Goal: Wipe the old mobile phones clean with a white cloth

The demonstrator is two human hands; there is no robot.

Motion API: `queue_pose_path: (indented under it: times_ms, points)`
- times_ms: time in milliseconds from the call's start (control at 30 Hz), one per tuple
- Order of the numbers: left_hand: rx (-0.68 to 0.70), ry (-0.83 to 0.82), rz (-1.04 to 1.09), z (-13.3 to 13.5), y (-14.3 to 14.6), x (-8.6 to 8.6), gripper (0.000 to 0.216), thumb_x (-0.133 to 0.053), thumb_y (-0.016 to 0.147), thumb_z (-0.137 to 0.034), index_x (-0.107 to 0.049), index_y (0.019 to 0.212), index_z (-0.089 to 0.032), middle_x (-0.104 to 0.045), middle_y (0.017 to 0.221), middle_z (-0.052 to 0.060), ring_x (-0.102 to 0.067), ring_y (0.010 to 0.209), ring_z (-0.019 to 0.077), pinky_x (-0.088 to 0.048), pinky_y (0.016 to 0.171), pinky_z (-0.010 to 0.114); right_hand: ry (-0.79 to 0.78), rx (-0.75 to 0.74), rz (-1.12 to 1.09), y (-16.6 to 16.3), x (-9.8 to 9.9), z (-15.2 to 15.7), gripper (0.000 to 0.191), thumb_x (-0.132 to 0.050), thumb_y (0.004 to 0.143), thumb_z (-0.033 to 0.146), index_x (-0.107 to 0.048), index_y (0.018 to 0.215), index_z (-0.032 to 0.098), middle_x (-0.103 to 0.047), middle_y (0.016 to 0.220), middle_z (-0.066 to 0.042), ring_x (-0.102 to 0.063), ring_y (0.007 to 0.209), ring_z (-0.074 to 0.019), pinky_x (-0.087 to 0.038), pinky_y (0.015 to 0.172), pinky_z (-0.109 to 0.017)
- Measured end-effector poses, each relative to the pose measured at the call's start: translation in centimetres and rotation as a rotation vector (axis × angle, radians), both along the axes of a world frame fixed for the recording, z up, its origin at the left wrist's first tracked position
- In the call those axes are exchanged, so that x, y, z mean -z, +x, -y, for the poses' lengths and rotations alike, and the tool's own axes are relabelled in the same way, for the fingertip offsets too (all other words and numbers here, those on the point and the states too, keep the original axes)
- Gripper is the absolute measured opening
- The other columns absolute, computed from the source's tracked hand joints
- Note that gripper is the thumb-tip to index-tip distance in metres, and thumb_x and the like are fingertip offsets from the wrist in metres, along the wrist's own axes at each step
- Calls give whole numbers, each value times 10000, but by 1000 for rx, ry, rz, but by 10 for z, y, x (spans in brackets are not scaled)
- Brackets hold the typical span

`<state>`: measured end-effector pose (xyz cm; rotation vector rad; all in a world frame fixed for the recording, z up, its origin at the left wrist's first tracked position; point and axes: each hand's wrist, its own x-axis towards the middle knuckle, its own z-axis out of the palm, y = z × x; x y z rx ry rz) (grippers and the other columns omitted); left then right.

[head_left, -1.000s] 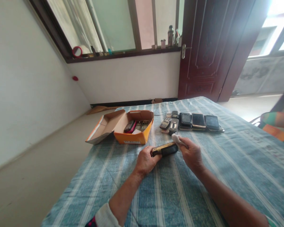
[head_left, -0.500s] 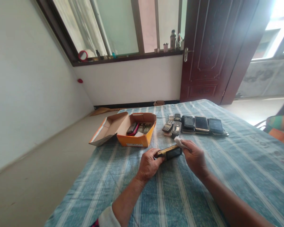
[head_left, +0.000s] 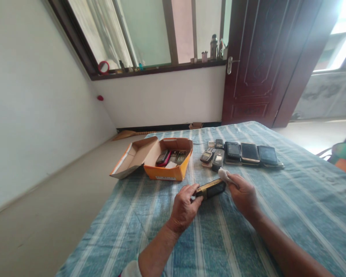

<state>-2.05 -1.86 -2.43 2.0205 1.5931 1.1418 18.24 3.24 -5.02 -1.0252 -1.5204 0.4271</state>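
Note:
My left hand (head_left: 185, 206) grips one end of a mobile phone (head_left: 215, 190) with a gold edge and a dark face, held tilted just over the cloth. In my right hand (head_left: 244, 195) is a bunched white cloth (head_left: 225, 175), pinched between thumb and fingers at the far end of that phone. Whether the cloth touches the phone is hard to see. Beyond my hands lie a keypad phone (head_left: 207, 154), a grey phone (head_left: 218, 158) and a row of larger dark phones (head_left: 250, 152).
An orange cardboard box (head_left: 163, 173) with its lid folded open to the left holds several phones, one of them pink-edged (head_left: 167, 158). Everything rests on a blue striped cloth (head_left: 173, 246). A dark red door (head_left: 256, 57) stands behind, and the floor (head_left: 60, 192) shows at left.
The view has shifted slightly, so everything sits a little further right. My right hand and the white cloth have edged away from the phone's end; the left grip is unchanged.

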Motion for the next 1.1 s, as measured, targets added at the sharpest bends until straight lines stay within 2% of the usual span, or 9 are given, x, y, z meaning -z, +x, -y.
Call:
queue_pose_path:
  times_ms: [500, 700, 800, 967, 1100]
  points:
    - [-4, 57, -60, 0, -2, 4, 309, -656, 760, -146, -675, 1064, -197, -677, 885, 41, -624, 840, 187, -526, 785, 293, -120, 105, 113, 5, -1, 0, 256, -486, 780, 268, -735, 821, 225, -689, 681, -4, -632, 630, -178, -468, 585, -255]
    - [7, 61, -62, 2, -1, 1, 291, -648, 758, -124, -675, 1043, -176, -675, 873, 45, -619, 831, 185, -522, 772, 285, -183, 119, 173, 7, 1, -2, 276, -473, 757, 249, -743, 803, 218, -697, 682, -10, -635, 619, -186, -449, 561, -264]
    - [6, 51, -64, 2, 0, 1, 292, -643, 758, -123, -674, 1042, -180, -677, 881, 45, -619, 831, 185, -521, 778, 290, -154, 124, 169, 6, 0, -1, 275, -474, 767, 250, -744, 813, 222, -696, 687, -14, -639, 627, -188, -460, 563, -266]
    - [-9, 36, -51, 0, 0, 2, 300, -631, 762, -131, -678, 1052, -194, -696, 908, 51, -627, 859, 196, -520, 809, 307, -28, 78, 91, 0, -8, 1, 283, -474, 773, 205, -735, 881, 222, -708, 787, -31, -665, 731, -189, -515, 665, -277]
    - [-11, 25, -46, -5, 2, 2, 291, -638, 762, -130, -682, 1045, -180, -700, 910, 67, -633, 868, 212, -521, 818, 327, -3, 62, 99, -2, -10, -4, 292, -470, 759, 174, -731, 881, 223, -712, 806, -37, -671, 751, -191, -523, 676, -284]
